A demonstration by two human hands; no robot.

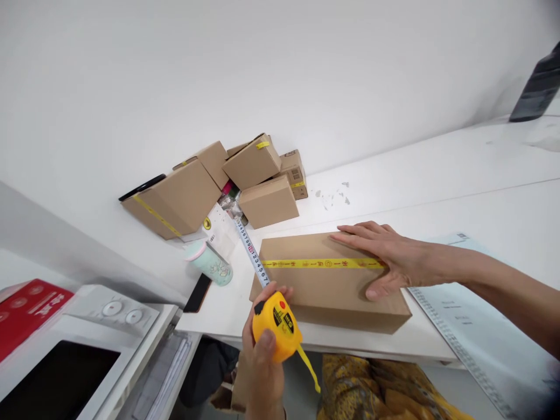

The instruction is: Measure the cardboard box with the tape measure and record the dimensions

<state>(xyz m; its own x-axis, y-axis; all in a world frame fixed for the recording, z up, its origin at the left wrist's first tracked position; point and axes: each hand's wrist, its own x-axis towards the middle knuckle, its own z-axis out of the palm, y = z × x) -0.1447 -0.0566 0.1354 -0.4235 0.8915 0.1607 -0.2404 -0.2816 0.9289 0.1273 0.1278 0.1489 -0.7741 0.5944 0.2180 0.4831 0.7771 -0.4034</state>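
Observation:
My left hand (262, 350) is wrapped round a yellow tape measure (286, 335), near the front edge of the table. Its numbered blade (252, 255) is pulled out and runs up and left along the short left end of a closed cardboard box (315, 286). From the case hangs a yellow wrist strap (310, 370). Yellow printed tape (315, 263) runs along the top of the box. Flat on the right part of that top lies my right hand (385, 256), its fingers spread and the thumb apart.
Several cardboard boxes (269, 201) are piled against the wall. A mint cup (214, 263) and a dark phone-like slab (198, 293) lie left of the blade. A pale blue sheet (476, 315) covers the table's right side. A white microwave (83, 344) stands lower left.

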